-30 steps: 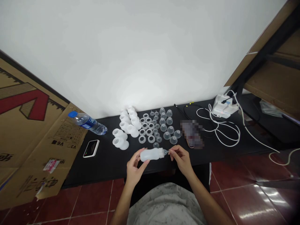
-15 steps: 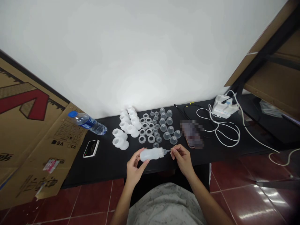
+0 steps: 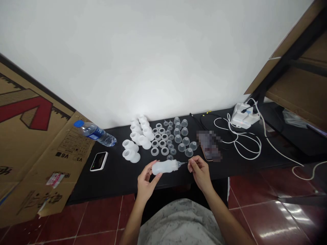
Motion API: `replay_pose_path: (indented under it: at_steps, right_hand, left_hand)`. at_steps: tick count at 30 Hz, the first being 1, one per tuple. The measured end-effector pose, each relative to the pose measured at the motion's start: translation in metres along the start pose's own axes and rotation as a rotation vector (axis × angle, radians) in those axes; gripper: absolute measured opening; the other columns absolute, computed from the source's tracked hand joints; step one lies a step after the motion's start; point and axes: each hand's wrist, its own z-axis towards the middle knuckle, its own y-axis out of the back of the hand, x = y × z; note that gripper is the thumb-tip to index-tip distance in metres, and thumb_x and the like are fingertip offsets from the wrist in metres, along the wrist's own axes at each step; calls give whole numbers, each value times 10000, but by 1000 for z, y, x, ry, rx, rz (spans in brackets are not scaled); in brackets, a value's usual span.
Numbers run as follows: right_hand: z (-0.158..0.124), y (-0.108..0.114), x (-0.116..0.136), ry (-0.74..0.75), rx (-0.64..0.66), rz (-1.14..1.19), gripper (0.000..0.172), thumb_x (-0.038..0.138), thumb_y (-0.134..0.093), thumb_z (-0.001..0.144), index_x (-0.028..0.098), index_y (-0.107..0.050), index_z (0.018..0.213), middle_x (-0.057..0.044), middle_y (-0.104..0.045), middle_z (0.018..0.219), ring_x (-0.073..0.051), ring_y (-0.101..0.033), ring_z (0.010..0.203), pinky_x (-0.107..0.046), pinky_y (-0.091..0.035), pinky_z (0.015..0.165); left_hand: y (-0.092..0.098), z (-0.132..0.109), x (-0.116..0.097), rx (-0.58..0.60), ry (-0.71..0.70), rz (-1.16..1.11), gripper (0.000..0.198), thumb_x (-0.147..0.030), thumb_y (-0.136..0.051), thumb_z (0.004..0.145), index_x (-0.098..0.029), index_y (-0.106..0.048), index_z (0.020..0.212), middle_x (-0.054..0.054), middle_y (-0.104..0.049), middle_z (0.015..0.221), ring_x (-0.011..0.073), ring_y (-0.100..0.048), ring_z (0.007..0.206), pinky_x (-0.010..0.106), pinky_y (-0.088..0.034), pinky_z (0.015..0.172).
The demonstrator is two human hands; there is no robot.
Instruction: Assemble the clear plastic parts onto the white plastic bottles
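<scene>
My left hand (image 3: pixel 145 180) grips a small translucent white bottle (image 3: pixel 165 167), held sideways above the front of the black table (image 3: pixel 114 173), its clear nozzle pointing right. My right hand (image 3: pixel 200 172) sits just right of the nozzle tip, thumb and fingers pinched together on something too small to make out. Behind the bottle lie rows of white bottle bodies (image 3: pixel 139 137), white rings (image 3: pixel 159 139) and clear caps (image 3: pixel 182 137).
A water bottle (image 3: pixel 95 133) lies at the table's left, a white phone (image 3: pixel 99 161) near it. A blurred phone (image 3: pixel 209 145), white cables (image 3: pixel 238 137) and a white charger box (image 3: pixel 244 117) fill the right. Cardboard (image 3: pixel 33 143) leans on the left; a shelf (image 3: pixel 293 78) stands right.
My right hand has drawn slightly right, away from the bottle's nozzle tip. The bottle and left hand have stayed almost still.
</scene>
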Motion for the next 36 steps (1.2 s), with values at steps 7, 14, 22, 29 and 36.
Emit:
replay_pose_path:
  at_steps: [7, 14, 22, 29, 36]
  right_hand:
    - [-1, -8, 5, 66, -128, -131, 292, 503, -774, 998, 229, -713, 1074, 20, -663, 749, -118, -562, 514, -251, -457, 486]
    - [11, -16, 2, -77, -100, -179, 654, 610, -793, 925, 215, -596, 1407, 71, -639, 703, -90, -489, 345, -207, -389, 314]
    - [1, -15, 2, 42, -117, -340, 393, 527, -822, 932, 209, -722, 1141, 81, -487, 633, -106, -451, 475, -216, -361, 411]
    - [1, -1, -2, 38, -174, -41, 358, 588, -692, 1026, 246, -650, 1125, 74, -504, 672, -106, -444, 484, -217, -373, 430]
    - [-1, -5, 1, 41, -8, -149, 352, 563, -732, 1006, 242, -697, 1147, 5, -662, 802, -138, -588, 552, -255, -506, 488]
  left_hand:
    - [-1, -1, -1, -34, 22, 3, 526, -394, -873, 908, -189, -722, 1368, 162, -778, 1379, 334, -765, 1268, 477, -629, 1113]
    - [-2, -1, 2, -75, 28, 37, 545, -414, -866, 917, -203, -707, 1394, 152, -768, 1398, 333, -770, 1259, 489, -621, 1127]
    - [-3, 0, 0, -82, 8, 42, 539, -408, -877, 909, -200, -717, 1380, 151, -770, 1390, 330, -774, 1245, 477, -630, 1114]
    - [-4, -1, -1, -92, 23, 54, 553, -448, -878, 898, -193, -721, 1364, 159, -770, 1387, 341, -776, 1234, 485, -655, 1073]
    - [-3, -1, -1, -70, 28, 48, 556, -444, -884, 893, -203, -724, 1367, 155, -770, 1391, 342, -777, 1235, 482, -650, 1082]
